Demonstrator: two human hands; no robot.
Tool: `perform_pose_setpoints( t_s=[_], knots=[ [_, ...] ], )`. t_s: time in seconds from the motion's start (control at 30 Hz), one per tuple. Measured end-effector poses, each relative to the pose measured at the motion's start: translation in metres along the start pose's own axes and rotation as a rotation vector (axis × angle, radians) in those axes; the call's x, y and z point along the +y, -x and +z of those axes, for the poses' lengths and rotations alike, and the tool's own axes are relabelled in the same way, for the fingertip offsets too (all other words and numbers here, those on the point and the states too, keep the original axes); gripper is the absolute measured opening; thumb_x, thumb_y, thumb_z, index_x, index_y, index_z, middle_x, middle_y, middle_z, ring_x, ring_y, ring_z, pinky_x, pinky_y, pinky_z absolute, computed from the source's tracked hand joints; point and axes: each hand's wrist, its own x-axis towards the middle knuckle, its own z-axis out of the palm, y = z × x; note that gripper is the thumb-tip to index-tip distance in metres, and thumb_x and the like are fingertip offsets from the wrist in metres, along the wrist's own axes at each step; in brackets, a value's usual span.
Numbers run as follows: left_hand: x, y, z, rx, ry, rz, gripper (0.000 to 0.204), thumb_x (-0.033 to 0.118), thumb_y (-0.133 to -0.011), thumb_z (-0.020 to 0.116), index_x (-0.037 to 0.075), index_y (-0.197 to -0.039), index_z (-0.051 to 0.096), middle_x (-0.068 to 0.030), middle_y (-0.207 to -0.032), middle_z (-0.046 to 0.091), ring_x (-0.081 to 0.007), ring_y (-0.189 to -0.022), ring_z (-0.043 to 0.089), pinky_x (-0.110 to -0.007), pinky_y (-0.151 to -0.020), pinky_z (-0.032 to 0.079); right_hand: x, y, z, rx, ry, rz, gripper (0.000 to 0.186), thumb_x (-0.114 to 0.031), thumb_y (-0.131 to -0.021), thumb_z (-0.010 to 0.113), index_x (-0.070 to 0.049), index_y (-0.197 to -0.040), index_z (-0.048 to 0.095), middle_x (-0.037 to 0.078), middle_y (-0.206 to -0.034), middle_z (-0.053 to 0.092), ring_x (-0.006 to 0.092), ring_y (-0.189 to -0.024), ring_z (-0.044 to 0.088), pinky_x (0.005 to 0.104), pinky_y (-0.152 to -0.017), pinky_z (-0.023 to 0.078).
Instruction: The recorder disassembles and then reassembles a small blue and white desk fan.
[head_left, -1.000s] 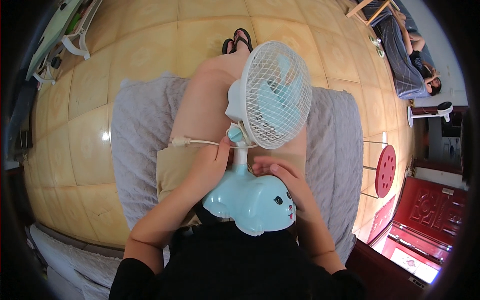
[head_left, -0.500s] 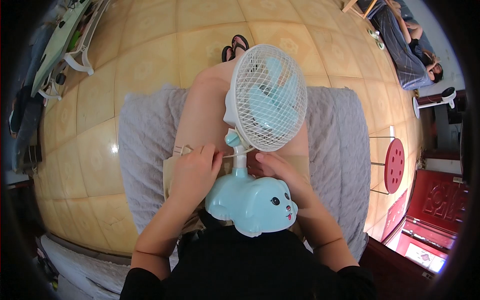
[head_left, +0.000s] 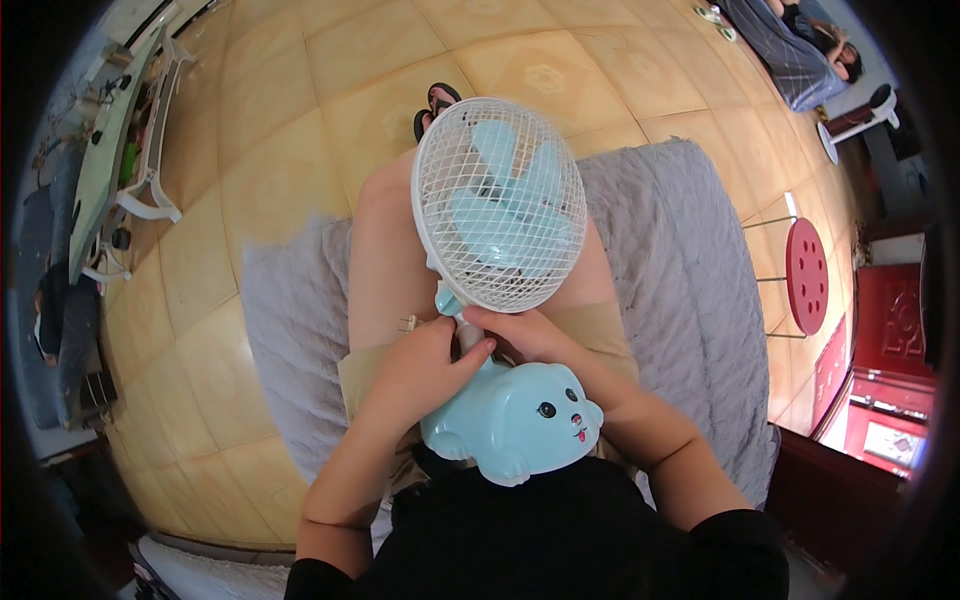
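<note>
A small electric fan (head_left: 508, 425) rests across my lap, its light-blue base shaped like a dog with a painted face. The white wire guard (head_left: 500, 205) with blue blades behind it leans over my thighs. My left hand (head_left: 432, 362) is closed at the fan's neck, its thumb lying across the front. From the other side my right hand (head_left: 522, 335) closes on the neck just under the guard, fingertips pressed in. A pale two-pin plug (head_left: 409, 323) pokes out beside my left knuckles. Most of its cord is hidden by my hands.
I sit on a grey plush cover (head_left: 670, 270). A red round stool (head_left: 807, 277) stands to the right on the tiled floor (head_left: 190, 330). At far left is a pale-topped table (head_left: 110, 160). Another person (head_left: 825, 40) lies on a dark couch at the far right.
My right hand has moved up and left onto the neck, and my left hand has come in against it. The cord stretched between them is now covered. The guard has tilted left.
</note>
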Motion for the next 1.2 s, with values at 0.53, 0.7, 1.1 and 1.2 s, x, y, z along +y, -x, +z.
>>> perform_pose_setpoints(
  t_s=[0.53, 0.7, 1.1, 1.2],
  knots=[
    [-0.040, 0.007, 0.030, -0.189, 0.795, 0.006, 0.048, 0.008, -0.088, 0.065, -0.001, -0.131, 0.048, -0.0087, -0.122, 0.058, -0.0149, -0.110, 0.056, -0.030, -0.089, 0.048, -0.008, 0.015, 0.015, -0.133, 0.339, -0.320, 0.037, -0.012, -0.088, 0.071, -0.002, -0.122, 0.061, 0.008, -0.112, 0.065, 0.0161, -0.102, 0.060, 0.0306, -0.088, 0.050],
    [-0.051, 0.015, 0.025, -0.122, 0.894, -0.015, 0.050, 0.005, -0.085, 0.066, 0.000, -0.132, 0.048, -0.0096, -0.123, 0.058, -0.0166, -0.108, 0.057, -0.030, -0.089, 0.048, -0.019, 0.021, 0.034, -0.161, 0.470, -0.287, 0.032, -0.010, -0.087, 0.069, -0.001, -0.117, 0.063, 0.010, -0.108, 0.067, 0.0175, -0.097, 0.062, 0.0330, -0.084, 0.052],
    [-0.060, 0.015, -0.003, 0.052, 0.980, 0.164, 0.046, -0.003, -0.075, 0.074, 0.000, -0.119, 0.062, -0.0103, -0.115, 0.065, -0.0217, -0.104, 0.062, -0.034, -0.091, 0.050, -0.050, 0.010, 0.069, -0.172, 0.799, -0.808, 0.035, -0.015, -0.082, 0.072, -0.007, -0.115, 0.067, 0.012, -0.111, 0.068, 0.0257, -0.101, 0.065, 0.0373, -0.089, 0.051],
    [-0.072, 0.014, 0.002, 0.042, 0.853, 0.268, 0.049, -0.004, -0.074, 0.075, 0.001, -0.122, 0.062, -0.0102, -0.119, 0.064, -0.0227, -0.106, 0.061, -0.035, -0.093, 0.050, -0.050, 0.011, 0.067, -0.163, 0.897, -0.909, 0.038, -0.016, -0.080, 0.074, -0.007, -0.115, 0.067, 0.012, -0.112, 0.067, 0.0271, -0.103, 0.064, 0.0382, -0.091, 0.050]
  ],
)
